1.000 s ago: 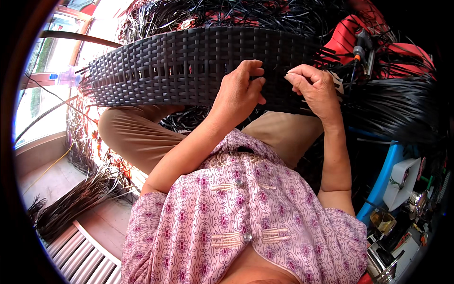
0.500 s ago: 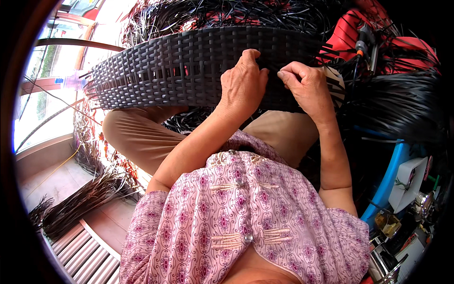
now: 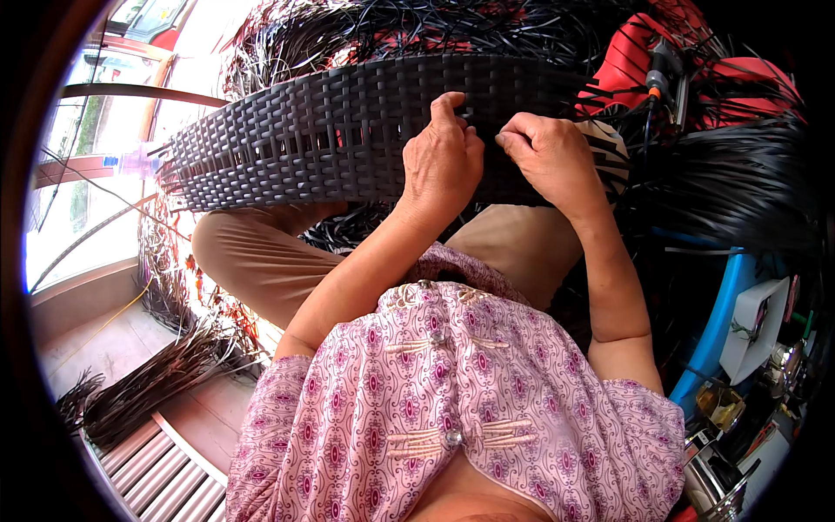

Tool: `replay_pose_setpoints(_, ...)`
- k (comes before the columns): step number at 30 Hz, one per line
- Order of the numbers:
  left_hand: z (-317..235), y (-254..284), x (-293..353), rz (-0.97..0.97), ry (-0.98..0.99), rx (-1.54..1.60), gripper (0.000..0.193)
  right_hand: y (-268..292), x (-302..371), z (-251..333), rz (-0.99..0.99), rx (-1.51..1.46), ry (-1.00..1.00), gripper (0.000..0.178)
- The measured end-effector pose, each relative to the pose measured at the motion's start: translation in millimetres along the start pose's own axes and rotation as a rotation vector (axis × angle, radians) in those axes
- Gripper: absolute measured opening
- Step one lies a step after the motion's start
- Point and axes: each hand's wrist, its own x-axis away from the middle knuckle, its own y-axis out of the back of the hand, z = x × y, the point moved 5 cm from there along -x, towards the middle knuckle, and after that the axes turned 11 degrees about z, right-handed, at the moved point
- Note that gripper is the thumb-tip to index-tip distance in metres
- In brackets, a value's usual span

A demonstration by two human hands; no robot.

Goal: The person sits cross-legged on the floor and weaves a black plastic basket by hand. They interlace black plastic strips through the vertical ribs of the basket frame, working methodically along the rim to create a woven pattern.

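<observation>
A long, curved, dark woven panel point(image 3: 287, 143) lies across my lap, its flat black strips crossing in a tight weave. A lengthwise gap with looser crossing strips runs along its left half. My left hand point(image 3: 442, 161) is on the panel right of its middle, fingers bent and index knuckle raised. Just to its right, my right hand point(image 3: 552, 161) is closed in a pinch, thumb against the curled fingers, over the panel's right part. Whatever either hand pinches is lost against the dark weave. Loose strip ends stick out at the panel's right end.
Heaped black strips point(image 3: 409, 30) lie beyond the panel, and a thick bundle of strips point(image 3: 731, 187) is at the right. A corded tool point(image 3: 663, 70) rests on red material. A blue tub edge point(image 3: 722, 313) is at lower right; another strip bundle point(image 3: 156, 383) lies at left.
My right hand has shifted slightly left, closer to my left hand. The left fingers have bent a little more. The panel appears slightly lower in view.
</observation>
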Motion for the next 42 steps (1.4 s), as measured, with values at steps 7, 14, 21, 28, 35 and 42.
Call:
replay_pose_setpoints(7,13.6,-4.3,-0.3,-0.006,0.035,0.172,0.04,-2.4,-4.6,6.6,0.006,0.121,0.076,0.016)
replay_pose_setpoints(14,16.6,0.2,0.3,0.011,0.02,0.265,0.039,-5.7,-10.2,14.2,0.017,0.198,0.083,0.018)
replay_pose_setpoints(21,13.3,9.5,6.4,0.02,0.111,0.579,0.034,-9.7,-13.0,23.7,0.022,0.346,0.037,0.016)
replay_pose_setpoints(28,34.5,21.0,8.8,-0.019,0.136,0.731,0.028,-17.4,-8.8,41.3,-0.14,0.352,0.126,0.012)
replay_pose_setpoints(35,31.7,91.6,25.8,-0.031,0.138,0.691,0.029,6.8,-6.5,71.5,-0.235,-0.225,0.209,0.021)
replay_pose_setpoints(42,3.0,126.7,37.6,-0.056,-0.044,0.705,0.027,-25.1,-26.6,76.8,0.18,-0.455,0.477,0.024)
